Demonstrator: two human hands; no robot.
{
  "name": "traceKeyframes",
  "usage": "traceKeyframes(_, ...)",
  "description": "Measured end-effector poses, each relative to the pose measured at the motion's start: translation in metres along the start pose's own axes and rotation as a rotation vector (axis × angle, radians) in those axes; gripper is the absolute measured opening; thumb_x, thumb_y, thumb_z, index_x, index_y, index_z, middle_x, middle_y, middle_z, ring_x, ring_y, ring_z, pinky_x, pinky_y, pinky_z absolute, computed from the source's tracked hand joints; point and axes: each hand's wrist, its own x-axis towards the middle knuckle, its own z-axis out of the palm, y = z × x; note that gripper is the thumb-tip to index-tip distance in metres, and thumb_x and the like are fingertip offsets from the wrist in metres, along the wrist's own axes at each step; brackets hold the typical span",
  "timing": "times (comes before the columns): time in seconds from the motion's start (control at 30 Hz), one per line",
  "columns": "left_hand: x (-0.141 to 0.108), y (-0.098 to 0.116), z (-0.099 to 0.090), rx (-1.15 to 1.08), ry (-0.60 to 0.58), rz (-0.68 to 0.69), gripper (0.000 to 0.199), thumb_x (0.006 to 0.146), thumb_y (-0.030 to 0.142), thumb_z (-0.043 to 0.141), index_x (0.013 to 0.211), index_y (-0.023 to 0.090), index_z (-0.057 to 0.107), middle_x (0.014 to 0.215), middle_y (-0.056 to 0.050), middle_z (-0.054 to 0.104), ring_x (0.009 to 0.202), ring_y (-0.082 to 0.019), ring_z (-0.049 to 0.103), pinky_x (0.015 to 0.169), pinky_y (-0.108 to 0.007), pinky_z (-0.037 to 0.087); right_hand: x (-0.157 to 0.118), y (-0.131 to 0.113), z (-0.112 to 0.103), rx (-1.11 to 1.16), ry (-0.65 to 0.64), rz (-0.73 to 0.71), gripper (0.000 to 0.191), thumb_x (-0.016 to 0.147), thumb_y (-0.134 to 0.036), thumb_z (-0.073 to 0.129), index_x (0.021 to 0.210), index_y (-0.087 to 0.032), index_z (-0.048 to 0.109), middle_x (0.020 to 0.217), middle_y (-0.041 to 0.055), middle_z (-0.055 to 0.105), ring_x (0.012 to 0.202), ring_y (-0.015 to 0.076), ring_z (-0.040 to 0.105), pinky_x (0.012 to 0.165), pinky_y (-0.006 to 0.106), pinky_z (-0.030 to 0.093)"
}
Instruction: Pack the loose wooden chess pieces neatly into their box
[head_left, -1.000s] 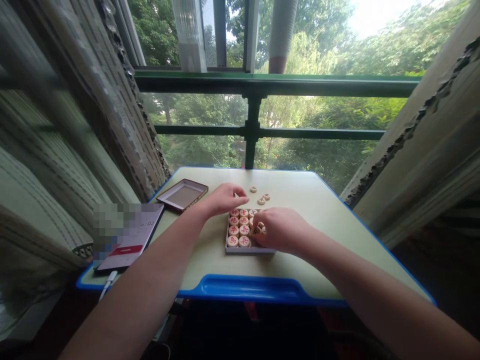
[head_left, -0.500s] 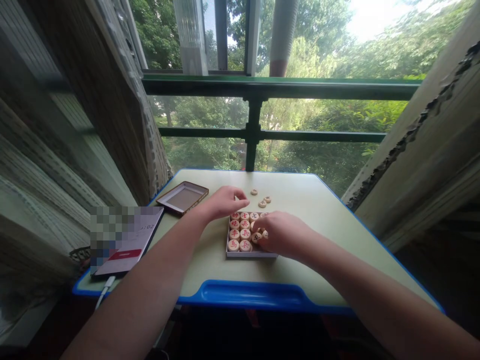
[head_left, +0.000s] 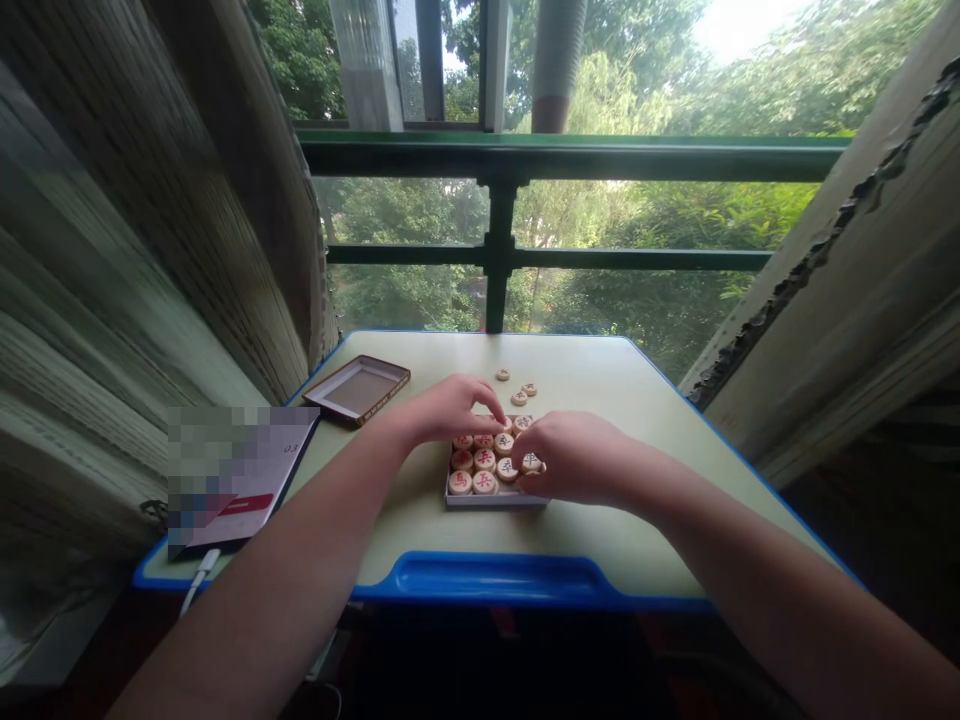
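Observation:
Round wooden xiangqi pieces with red and black characters stand in rows in a shallow white box (head_left: 459, 499) on the table. My left hand (head_left: 454, 405) reaches over the box's far left corner. Its thumb and index finger come together at a xiangqi piece (head_left: 507, 426) in the far row, and the hand covers pieces behind it. My right hand (head_left: 574, 455) lies over the box's right side, with thumb and fingers closed about a black-marked xiangqi piece (head_left: 531, 462). Beyond the box lie three loose pieces (head_left: 519, 398).
An upturned box lid (head_left: 364, 388) rests at the table's far left. A tablet (head_left: 251, 490), partly blurred out, lies at the left edge with a white cable (head_left: 201, 575). The pale table (head_left: 637, 400) has a blue front tray (head_left: 499, 577). Curtains hang on both sides, before a green railing (head_left: 585, 155).
My left hand has moved right and down, its fingertips now at a piece in the far row. My right hand stays over the box's right side. The view has shifted slightly.

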Motion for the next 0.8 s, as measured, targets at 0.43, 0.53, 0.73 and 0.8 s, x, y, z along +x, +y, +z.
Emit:
traceKeyframes(0.43, 0.0035, -0.0084, 0.0077, 0.013, -0.053, 0.013, 0.025, 0.065, 0.034, 0.063, 0.083, 0.019, 0.070, 0.089, -0.004, 0.061, 0.079, -0.016, 0.057, 0.072, -0.023, 0.043, -0.0024, -0.0069, 0.0024, -0.066, -0.020, -0.036, 0.026, 0.072, -0.032, 0.046, 0.081, -0.030, 0.070, 0.075, 0.0036, 0.067, 0.065, 0.0183, 0.059, 0.055, 0.025, 0.038)
traceKeyframes(0.53, 0.0034, -0.0068, 0.0088, 0.002, -0.079, 0.016, 0.021, 0.066, 0.029, 0.061, 0.081, 0.018, 0.071, 0.087, -0.003, 0.060, 0.073, -0.013, 0.057, 0.068, -0.022, 0.043, -0.0018, -0.0062, 0.0033, -0.063, -0.035, -0.031, 0.027, 0.070, -0.031, 0.047, 0.085, -0.031, 0.070, 0.073, 0.0034, 0.067, 0.064, 0.0183, 0.059, 0.055, 0.025, 0.038)
traceKeyframes(0.73, 0.0016, -0.0008, 0.0061, 0.025, -0.098, 0.030, 0.019, 0.065, 0.029, 0.062, 0.079, 0.019, 0.072, 0.085, -0.003, 0.059, 0.073, -0.013, 0.056, 0.068, -0.021, 0.043, -0.0004, -0.0050, 0.0045, -0.055, -0.013, -0.034, 0.027, 0.072, -0.033, 0.047, 0.084, -0.027, 0.070, 0.075, 0.0049, 0.067, 0.064, 0.0181, 0.059, 0.053, 0.025, 0.036)
traceKeyframes(0.8, 0.0015, 0.0001, 0.0060, 0.030, -0.113, 0.024, 0.020, 0.064, 0.031, 0.063, 0.078, 0.020, 0.072, 0.085, -0.002, 0.059, 0.073, -0.013, 0.056, 0.068, -0.022, 0.043, -0.0010, -0.0054, 0.0045, -0.049, -0.018, -0.040, 0.026, 0.072, -0.032, 0.049, 0.084, -0.029, 0.071, 0.075, 0.0040, 0.067, 0.064, 0.0178, 0.059, 0.053, 0.025, 0.035)
